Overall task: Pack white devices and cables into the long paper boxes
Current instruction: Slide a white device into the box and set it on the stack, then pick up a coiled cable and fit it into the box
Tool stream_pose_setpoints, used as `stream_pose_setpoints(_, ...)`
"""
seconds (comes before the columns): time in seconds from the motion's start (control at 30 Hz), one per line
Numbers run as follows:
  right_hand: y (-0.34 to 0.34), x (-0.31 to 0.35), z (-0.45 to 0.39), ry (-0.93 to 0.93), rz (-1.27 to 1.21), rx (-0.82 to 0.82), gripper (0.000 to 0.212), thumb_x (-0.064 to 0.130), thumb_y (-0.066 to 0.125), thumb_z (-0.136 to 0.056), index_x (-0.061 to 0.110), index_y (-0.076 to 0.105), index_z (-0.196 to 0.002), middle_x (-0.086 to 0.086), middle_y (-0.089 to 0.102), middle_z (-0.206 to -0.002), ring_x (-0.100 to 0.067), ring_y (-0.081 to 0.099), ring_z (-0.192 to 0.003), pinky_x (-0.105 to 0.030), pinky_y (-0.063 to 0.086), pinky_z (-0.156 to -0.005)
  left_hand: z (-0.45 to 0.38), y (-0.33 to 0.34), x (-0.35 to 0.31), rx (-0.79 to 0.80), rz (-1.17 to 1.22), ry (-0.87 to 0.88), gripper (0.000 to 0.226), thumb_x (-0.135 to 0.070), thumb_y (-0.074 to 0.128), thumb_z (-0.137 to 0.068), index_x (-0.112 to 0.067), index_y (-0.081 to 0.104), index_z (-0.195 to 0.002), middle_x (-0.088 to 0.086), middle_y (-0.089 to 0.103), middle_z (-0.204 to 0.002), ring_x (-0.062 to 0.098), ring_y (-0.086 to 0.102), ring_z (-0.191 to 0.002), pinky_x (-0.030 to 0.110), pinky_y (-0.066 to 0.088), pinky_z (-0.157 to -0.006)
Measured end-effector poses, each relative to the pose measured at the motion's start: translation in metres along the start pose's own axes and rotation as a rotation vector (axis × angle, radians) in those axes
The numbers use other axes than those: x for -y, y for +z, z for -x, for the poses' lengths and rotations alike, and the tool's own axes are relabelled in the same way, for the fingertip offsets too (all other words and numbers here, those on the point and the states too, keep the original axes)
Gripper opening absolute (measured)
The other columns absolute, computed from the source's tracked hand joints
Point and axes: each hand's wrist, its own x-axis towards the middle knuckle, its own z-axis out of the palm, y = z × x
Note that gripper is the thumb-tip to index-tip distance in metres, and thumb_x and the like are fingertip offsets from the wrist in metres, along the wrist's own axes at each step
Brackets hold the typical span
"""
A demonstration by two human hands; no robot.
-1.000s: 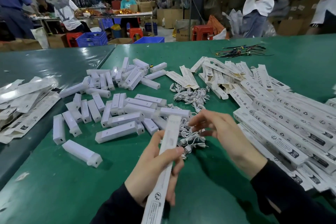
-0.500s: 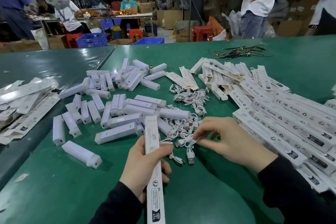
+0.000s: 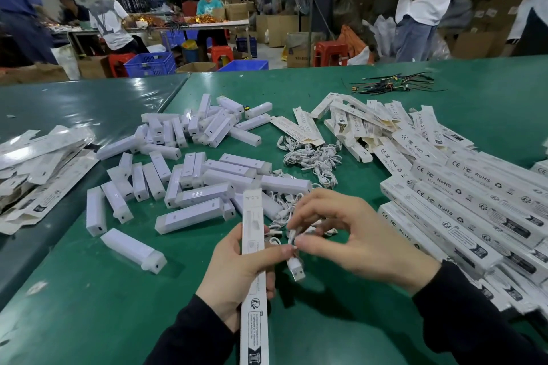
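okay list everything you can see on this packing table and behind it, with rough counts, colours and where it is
table: one, green, foreground.
devices: dozens, white, centre-left.
cables: a tangled pile, white, centre.
packed boxes: many, white, stacked right.
flat boxes: a heap, white, far left.
wire bundle: one, dark, far right.
crates: a few, blue, on the floor behind.
stools: several, red, behind.
people: about six, background.
left hand: grips a long box.
right hand: pinches a cable.

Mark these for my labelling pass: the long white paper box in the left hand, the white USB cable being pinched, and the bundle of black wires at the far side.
Long white paper box (image 3: pixel 252 224), head view, upper printed face.
White USB cable (image 3: pixel 297 271), head view, metal plug.
Bundle of black wires (image 3: pixel 391 85), head view, middle of tangle.
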Motion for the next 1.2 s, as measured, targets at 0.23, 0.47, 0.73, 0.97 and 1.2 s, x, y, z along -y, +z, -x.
stream_pose_setpoints(0.23,0.015,0.003,0.0,-0.023,0.045,0.01,0.049,0.021,0.09,-0.066,0.021,0.064,-0.107,0.014,0.066,-0.099,-0.011,0.067,-0.095,-0.03,0.054,-0.078,-0.004,-0.005,-0.002,-0.03,0.127,-0.082,0.057,-0.004,0.078,-0.048,-0.005,0.049,-0.097,0.003,0.045,-0.041,0.011,0.035,-0.026,0.017,0.034,-0.03)
stream_pose_setpoints(0.47,0.007,0.005,-0.001,-0.122,-0.046,-0.119,0.026,0.008,0.085,-0.071,0.003,0.076,-0.095,-0.006,0.074,-0.087,-0.012,0.071,-0.078,-0.027,0.058,-0.074,-0.004,-0.006,-0.003,0.011,0.248,-0.168,0.051,-0.004,0.074,-0.056,-0.009,0.046,-0.099,0.002,0.049,-0.048,0.006,0.035,-0.027,0.013,0.032,-0.028)
stream_pose_setpoints(0.73,0.022,0.006,0.003,-0.299,0.183,-0.243,0.033,0.027,0.081,-0.078,0.006,0.074,-0.102,-0.002,0.07,-0.095,-0.011,0.068,-0.08,-0.032,0.057,-0.071,-0.001,-0.004,-0.007,0.028,0.3,-0.231,0.034,-0.007,0.071,-0.056,-0.011,0.049,-0.083,0.002,0.046,-0.051,0.004,0.034,-0.027,0.012,0.033,-0.027)
stream_pose_setpoints(0.97,0.036,0.004,0.008,-0.42,0.55,-0.338,0.049,0.027,0.084,-0.076,0.001,0.068,-0.114,-0.009,0.067,-0.107,-0.019,0.068,-0.092,-0.031,0.056,-0.079,0.001,-0.002,-0.007,0.022,0.336,-0.29,0.028,-0.008,0.07,-0.062,-0.011,0.05,-0.081,0.0,0.047,-0.05,0.004,0.035,-0.026,0.012,0.034,-0.028)
stream_pose_setpoints(1.2,0.028,0.008,0.003,-0.183,0.056,-0.351,0.025,0.012,0.086,-0.071,0.009,0.079,-0.094,0.004,0.074,-0.089,-0.007,0.069,-0.077,-0.022,0.056,-0.074,0.002,-0.002,-0.008,0.046,0.229,-0.236,0.039,-0.017,0.076,-0.059,-0.012,0.05,-0.087,-0.002,0.049,-0.049,0.005,0.035,-0.027,0.013,0.033,-0.028)
